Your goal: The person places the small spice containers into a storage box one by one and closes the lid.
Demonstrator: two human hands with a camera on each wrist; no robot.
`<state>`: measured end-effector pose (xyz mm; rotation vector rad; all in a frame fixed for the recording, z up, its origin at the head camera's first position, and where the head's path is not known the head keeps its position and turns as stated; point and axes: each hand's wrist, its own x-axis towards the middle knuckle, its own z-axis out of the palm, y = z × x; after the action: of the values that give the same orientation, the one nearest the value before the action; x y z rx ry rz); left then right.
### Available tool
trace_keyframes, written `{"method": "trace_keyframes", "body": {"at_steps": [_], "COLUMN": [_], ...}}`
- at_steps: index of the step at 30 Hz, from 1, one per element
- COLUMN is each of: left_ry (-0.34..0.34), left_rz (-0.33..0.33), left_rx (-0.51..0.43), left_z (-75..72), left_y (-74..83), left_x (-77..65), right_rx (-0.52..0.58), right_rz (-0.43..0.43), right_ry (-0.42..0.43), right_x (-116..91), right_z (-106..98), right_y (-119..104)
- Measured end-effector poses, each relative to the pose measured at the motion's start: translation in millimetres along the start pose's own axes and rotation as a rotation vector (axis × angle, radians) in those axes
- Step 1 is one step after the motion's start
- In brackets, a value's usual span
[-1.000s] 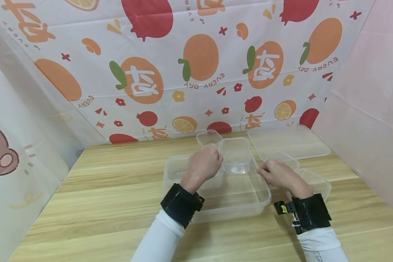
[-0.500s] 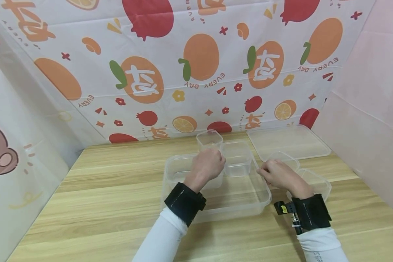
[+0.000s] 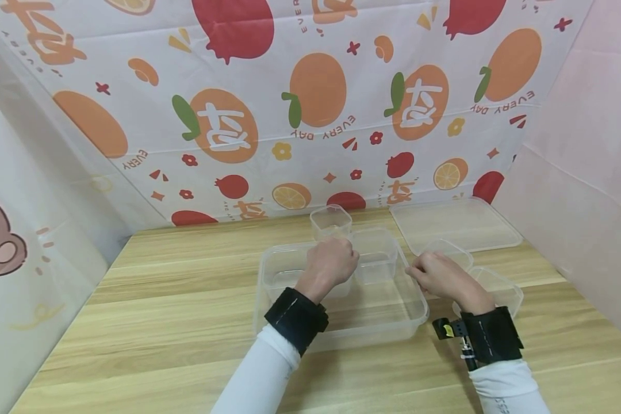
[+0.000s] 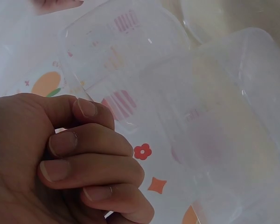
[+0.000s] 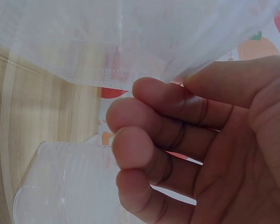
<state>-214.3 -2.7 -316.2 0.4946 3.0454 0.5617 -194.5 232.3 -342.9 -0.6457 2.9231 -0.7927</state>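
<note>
A large clear plastic tray (image 3: 372,330) lies on the wooden table. My left hand (image 3: 332,261) is over its far part, fingers curled, and grips the rim of a small clear box (image 3: 376,253) that sits low inside the tray. In the left wrist view the curled fingers (image 4: 84,154) lie against that clear box (image 4: 224,126). Another small clear box (image 3: 284,270) stands in the tray's left part. My right hand (image 3: 434,273) holds the tray's right rim; in the right wrist view its fingers (image 5: 149,135) curl under the tray's edge (image 5: 130,42).
A small clear cup (image 3: 331,220) stands just behind the tray. Two more clear boxes (image 3: 450,249) (image 3: 499,286) sit to the right of my right hand. A flat clear lid (image 3: 455,224) lies at the back right. Patterned cloth walls close in the table.
My left hand has lowered the small clear box down into the tray and drawn slightly nearer. My right hand has stayed at the tray's right rim.
</note>
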Motion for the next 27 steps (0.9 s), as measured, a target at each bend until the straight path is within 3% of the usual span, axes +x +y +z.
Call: {"method": "trace_keyframes", "body": {"at_steps": [27], "left_ry": [-0.046], "left_rz": [-0.024], "left_rx": [0.199], "left_z": [11.2], "left_y": [8.1], "left_x": [5.2], "right_rx": [-0.012], "right_rz": [-0.019], "right_ry": [0.014], "right_x": [0.5], "right_z": [0.4], "right_y": [1.2]}}
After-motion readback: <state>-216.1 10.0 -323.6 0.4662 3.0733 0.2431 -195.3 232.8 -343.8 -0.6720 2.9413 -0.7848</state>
